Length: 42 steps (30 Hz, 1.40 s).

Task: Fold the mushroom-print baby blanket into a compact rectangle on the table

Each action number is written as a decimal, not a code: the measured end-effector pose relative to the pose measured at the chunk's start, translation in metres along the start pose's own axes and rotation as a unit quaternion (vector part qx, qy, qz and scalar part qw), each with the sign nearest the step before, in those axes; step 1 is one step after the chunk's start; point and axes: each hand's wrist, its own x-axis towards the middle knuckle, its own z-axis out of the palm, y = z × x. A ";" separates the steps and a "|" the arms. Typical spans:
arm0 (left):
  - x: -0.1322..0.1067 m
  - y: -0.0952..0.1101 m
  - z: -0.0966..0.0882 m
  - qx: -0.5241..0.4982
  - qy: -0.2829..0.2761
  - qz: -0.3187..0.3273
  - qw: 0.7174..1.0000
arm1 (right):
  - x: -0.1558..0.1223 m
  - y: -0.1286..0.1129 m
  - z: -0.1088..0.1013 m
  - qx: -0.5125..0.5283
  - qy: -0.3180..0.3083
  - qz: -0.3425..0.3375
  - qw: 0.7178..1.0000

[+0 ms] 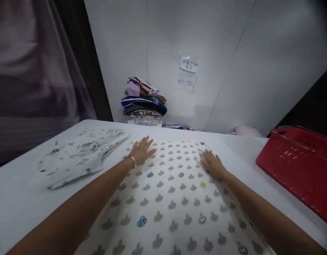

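A white cloth (166, 191) printed with grey and coloured mushroom-like shapes lies spread flat on the white table, reaching toward me past the bottom of the view. My left hand (141, 150) rests with spread fingers on its far left part, a bracelet around the wrist. Near the far right corner, my right hand (213, 165) lies flat on the same cloth, fingers stretched out. Neither hand grips anything. To the left is a second white cloth (73, 159) with small scattered prints, loosely folded and rumpled.
A red plastic basket (293, 166) with a metal handle stands at the right of the table (237, 148). Behind the far edge rises a stack of folded fabrics (144, 101). Handwritten paper signs (189, 64) hang on the pale wall. A draped curtain (33, 63) is at left.
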 end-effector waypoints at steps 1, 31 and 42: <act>-0.021 0.000 -0.002 0.005 0.000 0.020 1.000 | -0.024 0.006 0.003 -0.004 0.004 0.000 1.000; -0.335 0.049 0.009 0.068 0.078 0.010 0.995 | -0.277 0.011 -0.009 0.090 0.111 -0.092 0.986; -0.336 0.046 0.007 0.103 0.034 -0.140 0.984 | -0.283 0.030 -0.001 0.037 0.106 -0.067 0.991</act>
